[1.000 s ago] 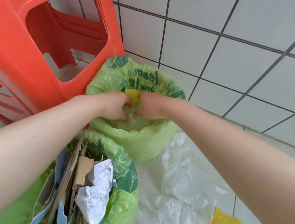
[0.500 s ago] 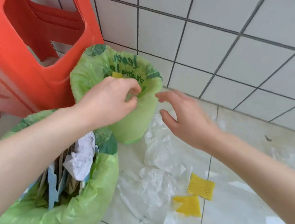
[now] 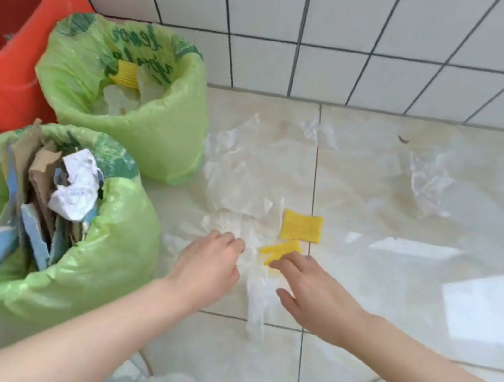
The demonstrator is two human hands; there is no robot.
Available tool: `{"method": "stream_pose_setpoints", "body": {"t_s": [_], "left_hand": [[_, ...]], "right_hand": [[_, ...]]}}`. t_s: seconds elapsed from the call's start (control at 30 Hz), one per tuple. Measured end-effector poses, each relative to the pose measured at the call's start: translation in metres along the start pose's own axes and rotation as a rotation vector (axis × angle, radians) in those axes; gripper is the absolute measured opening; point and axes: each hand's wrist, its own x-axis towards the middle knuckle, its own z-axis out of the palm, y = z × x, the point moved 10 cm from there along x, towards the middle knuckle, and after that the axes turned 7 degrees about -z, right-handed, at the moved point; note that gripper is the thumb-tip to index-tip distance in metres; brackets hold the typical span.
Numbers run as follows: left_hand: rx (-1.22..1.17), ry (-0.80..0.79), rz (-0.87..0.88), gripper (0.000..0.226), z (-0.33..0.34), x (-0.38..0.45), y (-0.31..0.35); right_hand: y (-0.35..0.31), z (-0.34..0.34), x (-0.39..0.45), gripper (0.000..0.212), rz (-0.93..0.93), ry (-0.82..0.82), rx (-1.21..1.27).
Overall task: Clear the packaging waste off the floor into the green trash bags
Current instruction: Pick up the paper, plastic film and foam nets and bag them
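Both hands down at the clear plastic and yellow foam bits on the floor, two green bags waiting at 9–10 o'clock.

Left hand (image 3: 209, 267) has its grip curled loosely over the crumpled clear plastic wrap (image 3: 243, 196); can't tell if it's actually pinching any. Right hand (image 3: 316, 296) has its grip released, fingers spread, fingertips touching the nearer yellow foam net (image 3: 279, 249), which lies on the plastic's edge. A second yellow foam piece (image 3: 301, 226) sits just beyond it at 12 o'clock, apart from both hands. More clear film (image 3: 428, 183) is off at 2 o'clock, well apart. The far green bag (image 3: 153, 137) holds white plastic and a yellow foam scrap (image 3: 126, 73); the near green bag (image 3: 106, 253) is stuffed with cardboard (image 3: 41, 175) and crumpled paper (image 3: 76, 186). An orange plastic stool (image 3: 0, 75) stands behind the bags by the tiled wall (image 3: 371, 27).
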Motion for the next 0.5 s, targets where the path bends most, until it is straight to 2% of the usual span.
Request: {"method": "stream_pose_setpoints", "body": {"t_s": [0.17,0.27,0.5], "left_hand": [[0.072,-0.028,0.029,0.06,0.057,0.003,-0.029],[0.176,0.017,0.113,0.054,0.074,-0.004,-0.028],[0.021,0.048,0.226,0.041,0.084,-0.017,-0.031]], "right_hand": [[-0.016,0.057,-0.005,0.074,-0.064,-0.148,-0.166],[-0.017,0.08,-0.013,0.074,-0.09,-0.251,-0.297],[0.01,0.096,-0.027,0.076,0.001,-0.179,-0.347]]}}
